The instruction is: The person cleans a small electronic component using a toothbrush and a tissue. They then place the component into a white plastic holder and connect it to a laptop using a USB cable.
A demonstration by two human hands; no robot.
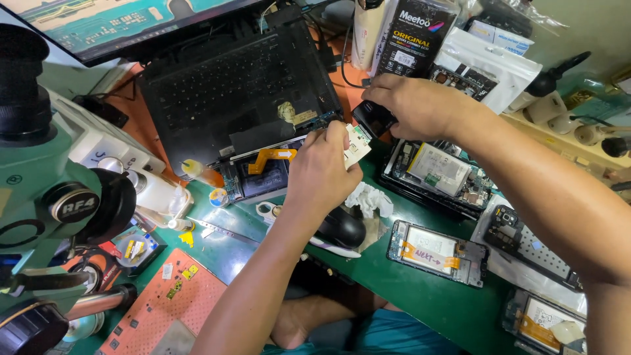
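Head view: left hand (322, 167) pinches pale circuit board (357, 144); right hand (411, 105) grips black part (372, 119)

Left hand (322, 167) raised mid-frame, fingers curled in a pinch; right hand (411, 105) just beyond it, knuckles up, fingers closed, forearm stretching in from the right.

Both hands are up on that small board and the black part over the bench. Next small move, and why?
Probably bring the two parts together slowly. The left hand pinches a small pale board; the right hand holds a small black part right beside it, both above the green mat. Whether they already touch is unclear.
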